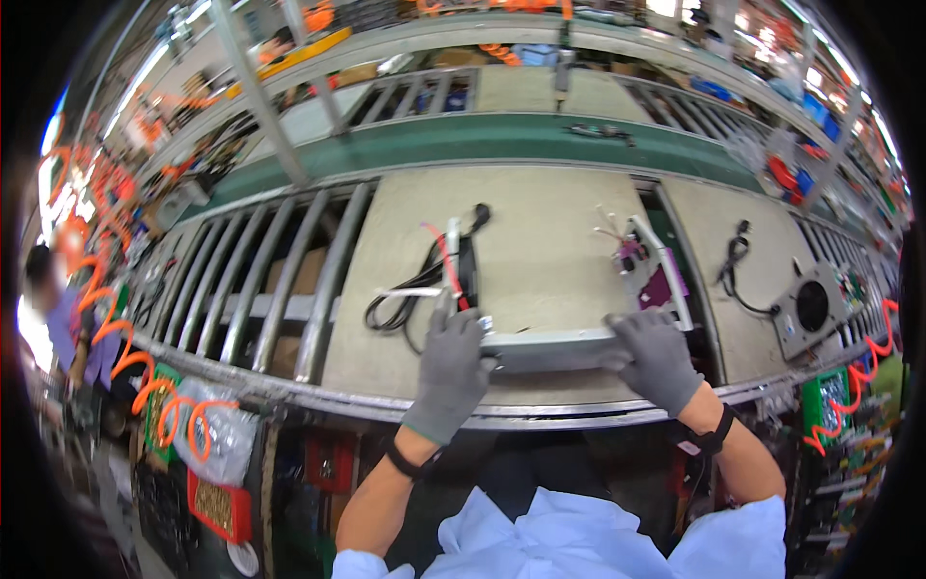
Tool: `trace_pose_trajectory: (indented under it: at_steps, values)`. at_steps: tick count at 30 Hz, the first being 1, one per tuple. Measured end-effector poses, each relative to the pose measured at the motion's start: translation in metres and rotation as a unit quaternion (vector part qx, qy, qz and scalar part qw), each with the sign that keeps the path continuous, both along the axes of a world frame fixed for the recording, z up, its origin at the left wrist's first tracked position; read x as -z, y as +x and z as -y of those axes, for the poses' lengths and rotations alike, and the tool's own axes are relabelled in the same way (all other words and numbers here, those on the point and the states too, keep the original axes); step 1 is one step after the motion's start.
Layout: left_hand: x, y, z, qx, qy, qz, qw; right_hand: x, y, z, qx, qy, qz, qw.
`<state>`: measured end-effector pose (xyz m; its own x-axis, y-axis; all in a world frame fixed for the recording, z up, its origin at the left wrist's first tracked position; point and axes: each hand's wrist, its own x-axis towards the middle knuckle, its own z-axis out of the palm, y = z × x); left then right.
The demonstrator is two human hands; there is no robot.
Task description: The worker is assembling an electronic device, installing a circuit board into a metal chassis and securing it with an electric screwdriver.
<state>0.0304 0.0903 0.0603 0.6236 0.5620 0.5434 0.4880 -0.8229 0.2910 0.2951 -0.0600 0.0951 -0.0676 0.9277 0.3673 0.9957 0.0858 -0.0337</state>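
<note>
Steel roller conveyor (335, 275), long green surface (434, 140), metal posts (258, 96), bright tube lights (141, 87)

Bright workshop light inside a black fisheye rim.
Strip lights (837, 58) glare white near the upper edges; steel rollers (334, 280) gleam; the front rail (550, 416) bows; the far background blurs.

Cable (470, 270) obstructs left; mid-board (545, 261) open
</note>
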Motion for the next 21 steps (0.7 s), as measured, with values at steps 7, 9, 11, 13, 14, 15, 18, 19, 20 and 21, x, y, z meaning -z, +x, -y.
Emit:
trace_pose_trajectory:
  at_steps: [7, 9, 11, 13, 14, 15, 18, 19, 20, 21]
  values:
    - [0.013, -0.043, 0.039, -0.065, -0.010, 0.120, 0.991, 0.042, 0.011, -0.018, 0.003, 0.130, 0.003, 0.991]
    - [0.021, -0.083, 0.053, -0.117, -0.045, 0.120, 0.985, 0.046, 0.012, -0.017, 0.026, 0.128, 0.010, 0.991]
    - [0.033, -0.137, 0.068, -0.203, -0.027, 0.117, 0.972, 0.051, 0.013, -0.015, 0.033, 0.122, 0.015, 0.992]
    - [0.043, -0.200, 0.079, -0.314, -0.044, 0.106, 0.942, 0.057, 0.016, -0.013, 0.039, 0.135, 0.030, 0.990]
    - [0.045, -0.237, 0.088, -0.367, -0.077, 0.088, 0.923, 0.060, 0.018, -0.013, 0.051, 0.125, 0.043, 0.990]
    - [0.045, -0.273, 0.098, -0.424, -0.069, 0.073, 0.900, 0.063, 0.020, -0.013, 0.042, 0.126, 0.036, 0.991]
    - [0.031, -0.385, 0.122, -0.567, -0.056, -0.001, 0.822, 0.069, 0.025, -0.014, 0.046, 0.120, 0.030, 0.991]
    - [0.024, -0.421, 0.126, -0.606, -0.083, -0.027, 0.791, 0.071, 0.026, -0.014, 0.065, 0.108, 0.027, 0.992]
    - [0.017, -0.455, 0.128, -0.635, -0.100, -0.053, 0.764, 0.072, 0.027, -0.015, 0.054, 0.115, 0.027, 0.992]
    - [0.010, -0.485, 0.131, -0.641, -0.110, -0.101, 0.753, 0.073, 0.028, -0.015, 0.053, 0.111, 0.021, 0.992]
